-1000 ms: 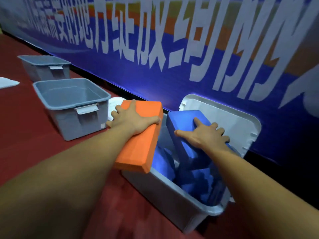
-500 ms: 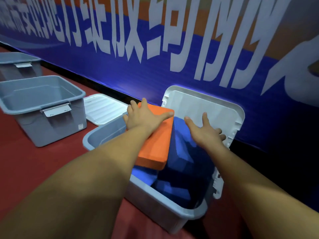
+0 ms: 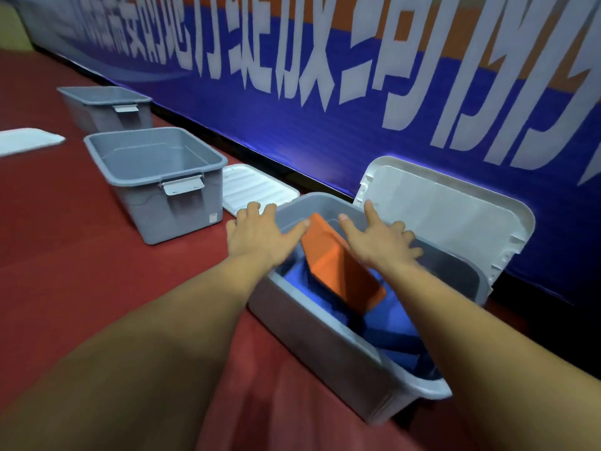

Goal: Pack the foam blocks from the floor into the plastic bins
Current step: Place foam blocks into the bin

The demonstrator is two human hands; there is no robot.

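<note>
Left hand (image 3: 260, 237) and right hand (image 3: 380, 244) are both hovering spread wide, gripping nothing, over the bin (image 3: 309, 323). Orange block (image 3: 341, 271) is sitting tilted on the blue blocks (image 3: 390, 323), guessing it's just crowded in there.

Orange foam block (image 3: 338, 265) on blue foam blocks (image 3: 390, 323), grey bins (image 3: 325, 333), white lids (image 3: 439, 216), red floor (image 3: 81, 271).

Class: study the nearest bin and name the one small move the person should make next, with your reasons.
Probably press the orange block down flat with both palms. It lies tilted on the blue blocks in the nearest bin, one corner up near the rim. The left hand and right hand are spread open just over it. Flattened, it should sit clear of the white lid.
</note>
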